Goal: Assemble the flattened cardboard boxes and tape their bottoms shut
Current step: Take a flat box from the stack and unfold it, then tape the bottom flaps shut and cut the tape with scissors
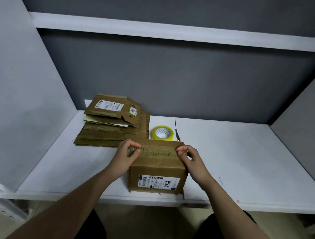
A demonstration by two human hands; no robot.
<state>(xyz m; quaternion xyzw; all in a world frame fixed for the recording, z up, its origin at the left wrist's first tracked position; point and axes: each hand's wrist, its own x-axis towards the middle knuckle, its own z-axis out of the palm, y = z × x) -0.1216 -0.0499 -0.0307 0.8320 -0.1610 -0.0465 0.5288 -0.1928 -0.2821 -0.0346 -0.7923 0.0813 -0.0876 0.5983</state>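
Cardboard box (158,168) near table (243,164) front edge | both hands grip top

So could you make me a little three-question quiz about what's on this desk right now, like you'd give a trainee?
1. True or false: the tape roll sits on top of the flat cardboard stack.
2. Which lies closest to the tape roll? A) scissors B) the label on the assembled box C) the shelf
3. Fill in: the left hand and right hand press on the box's ___ face.

Key: 1 false, it rests on the desk beside the stack. 2 A. 3 top, along the taped seam.
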